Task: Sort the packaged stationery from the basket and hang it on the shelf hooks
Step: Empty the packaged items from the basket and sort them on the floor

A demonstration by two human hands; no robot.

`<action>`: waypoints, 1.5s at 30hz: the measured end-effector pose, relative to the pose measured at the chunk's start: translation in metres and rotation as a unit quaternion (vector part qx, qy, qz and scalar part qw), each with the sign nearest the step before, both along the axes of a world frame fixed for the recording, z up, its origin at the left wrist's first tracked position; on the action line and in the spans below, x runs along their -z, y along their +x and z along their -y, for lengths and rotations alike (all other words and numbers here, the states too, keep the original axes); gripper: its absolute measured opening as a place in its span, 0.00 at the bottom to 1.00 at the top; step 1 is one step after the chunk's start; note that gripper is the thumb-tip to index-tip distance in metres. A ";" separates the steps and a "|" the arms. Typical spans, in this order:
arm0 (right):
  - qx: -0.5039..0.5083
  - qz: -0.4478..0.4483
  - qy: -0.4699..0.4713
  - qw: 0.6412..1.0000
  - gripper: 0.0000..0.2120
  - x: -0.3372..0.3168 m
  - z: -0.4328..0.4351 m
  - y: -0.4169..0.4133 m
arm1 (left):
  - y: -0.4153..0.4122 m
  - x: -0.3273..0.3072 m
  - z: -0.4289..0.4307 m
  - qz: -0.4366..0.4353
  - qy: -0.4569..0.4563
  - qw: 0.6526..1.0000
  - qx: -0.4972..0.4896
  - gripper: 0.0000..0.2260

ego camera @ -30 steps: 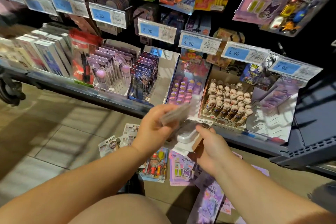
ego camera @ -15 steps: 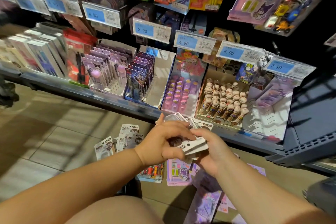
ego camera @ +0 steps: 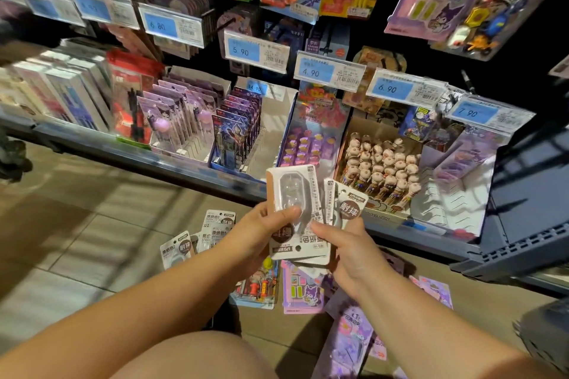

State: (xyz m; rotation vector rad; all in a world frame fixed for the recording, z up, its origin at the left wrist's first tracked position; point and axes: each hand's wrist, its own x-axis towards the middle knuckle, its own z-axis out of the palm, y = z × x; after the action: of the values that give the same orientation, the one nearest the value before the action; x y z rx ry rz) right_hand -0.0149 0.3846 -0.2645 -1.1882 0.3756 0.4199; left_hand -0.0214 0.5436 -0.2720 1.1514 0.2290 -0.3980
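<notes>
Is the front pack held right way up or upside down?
Upside down: the front pack shows inverted print, with its hang hole lowermost.

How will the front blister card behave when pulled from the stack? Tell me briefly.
Probably stiff: the front card stands flat and unbent, pinched by the left hand. Likely light: a thumb pinch holds it while the right hand grips the cards behind. Its glossy blister may slip under the thumb.

Beige tiled floor (ego camera: 77, 240) lies below a grey shelf (ego camera: 129, 154), blue price labels (ego camera: 257, 51) hanging above it.
</notes>
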 end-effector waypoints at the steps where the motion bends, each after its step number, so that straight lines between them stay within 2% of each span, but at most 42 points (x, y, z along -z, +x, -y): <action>1: -0.007 0.014 -0.028 0.999 0.31 0.001 0.000 0.000 | -0.001 0.003 -0.001 0.008 -0.021 1.000 0.020 0.18; 3: -0.019 0.029 -0.095 0.995 0.36 0.006 0.001 0.003 | 0.000 0.006 -0.005 0.029 -0.040 0.999 0.017 0.12; 6: -0.032 0.039 -0.159 0.986 0.38 0.004 -0.001 0.003 | 0.001 0.007 -0.008 0.024 -0.082 0.996 -0.010 0.17; 8: -0.035 0.027 -0.125 0.991 0.33 0.003 -0.002 0.003 | 0.000 0.006 -0.010 0.013 -0.099 0.995 -0.022 0.19; 11: -0.020 -0.035 -0.029 0.999 0.14 -0.003 -0.001 0.007 | -0.001 0.009 -0.017 -0.021 -0.124 0.991 -0.054 0.21; 13: -0.011 -0.066 0.020 0.998 0.14 -0.006 0.002 0.008 | -0.002 0.012 -0.021 -0.052 -0.148 0.984 -0.082 0.25; 16: -0.004 -0.046 0.004 0.999 0.12 -0.009 0.006 0.010 | -0.003 0.015 -0.029 -0.062 -0.165 0.977 -0.118 0.34; 18: -0.010 -0.038 -0.006 0.999 0.10 -0.010 0.009 0.012 | -0.001 0.016 -0.035 -0.055 -0.170 0.975 -0.133 0.34; 20: -0.015 -0.032 -0.009 0.999 0.11 -0.011 0.012 0.015 | 0.000 0.015 -0.038 -0.040 -0.146 0.979 -0.138 0.29; 23: -0.020 -0.016 -0.023 0.999 0.12 -0.012 0.015 0.016 | 0.001 0.014 -0.037 -0.017 -0.090 0.986 -0.139 0.28; 27: -0.013 0.011 -0.032 0.999 0.09 -0.014 0.019 0.018 | 0.005 0.019 -0.042 -0.032 -0.015 0.979 -0.202 0.28; 29: -0.020 0.018 -0.025 0.999 0.08 -0.016 0.021 0.019 | 0.005 0.020 -0.042 -0.034 0.002 0.983 -0.182 0.26; 33: -0.056 0.040 -0.057 0.996 0.08 -0.019 0.013 0.017 | -0.005 0.012 -0.024 -0.056 -0.050 0.997 -0.024 0.30; 38: -0.056 0.048 -0.108 0.991 0.09 -0.016 0.004 0.016 | -0.007 0.017 -0.020 -0.049 -0.095 0.994 -0.011 0.43; 45: -0.041 0.039 -0.131 0.990 0.12 -0.009 0.003 0.018 | -0.009 0.025 -0.017 -0.030 -0.057 0.998 -0.029 0.31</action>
State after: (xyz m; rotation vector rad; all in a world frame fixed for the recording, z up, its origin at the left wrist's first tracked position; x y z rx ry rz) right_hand 0.0029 0.3820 -0.2553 -1.4747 0.3220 0.4027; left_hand -0.0307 0.5604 -0.2966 1.0202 0.2888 -0.3899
